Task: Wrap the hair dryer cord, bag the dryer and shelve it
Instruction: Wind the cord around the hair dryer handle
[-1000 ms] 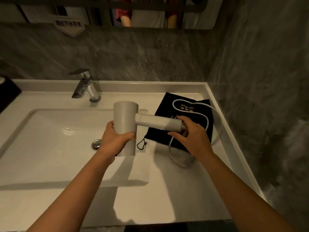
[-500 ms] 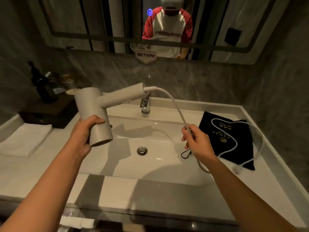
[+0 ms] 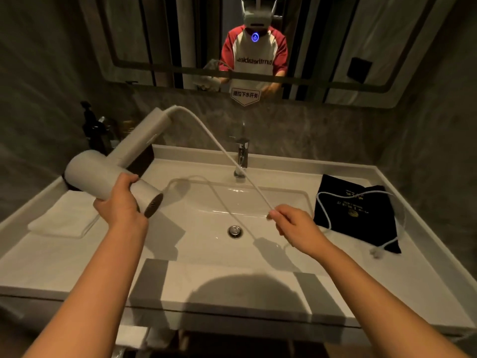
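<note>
A pale grey hair dryer [image 3: 98, 174] is held above the left of the sink, its barrel in my left hand [image 3: 121, 205] and its handle pointing up and away. Its white cord [image 3: 222, 148] runs from the handle end down to my right hand [image 3: 291, 226], which pinches it above the basin. The rest of the cord [image 3: 322, 213] loops over a black drawstring bag [image 3: 356, 215] lying flat on the counter at right, and the plug [image 3: 376, 253] rests by the bag's near corner.
A white sink basin [image 3: 284, 197] with a drain [image 3: 235, 231] and chrome tap [image 3: 242, 156] fills the middle. A folded white towel [image 3: 64, 218] lies at left, dark bottles [image 3: 95, 130] behind it. A mirror [image 3: 154, 34] hangs above; grey walls close in both sides.
My left hand has tilted the dryer so its handle points higher. My right hand has slid further along the cord, drawing it out over the basin. The view has pulled back.
</note>
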